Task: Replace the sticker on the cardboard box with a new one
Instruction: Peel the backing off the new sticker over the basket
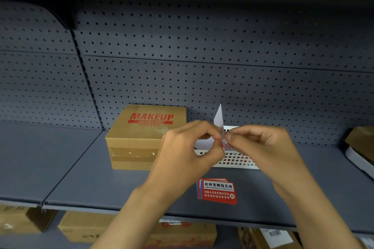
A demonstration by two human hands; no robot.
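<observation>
A brown cardboard box (pixel 141 133) printed "MAKEUP" in red stands on the grey shelf (pixel 91 178), against the pegboard. In front of it, to the right, my left hand (pixel 188 147) and my right hand (pixel 261 143) meet fingertip to fingertip. Both pinch a sticker sheet (pixel 219 119) whose white backing sticks up above the fingers; a red edge shows below them. A small stack of red stickers (pixel 217 191) with white print lies on the shelf near its front edge, below my hands.
A white perforated basket (pixel 234 160) sits behind my hands, right of the box. Another carton and a white tray (pixel 360 147) stand at the far right. The lower shelf holds several cardboard boxes (pixel 85 226). An upper shelf overhangs the top.
</observation>
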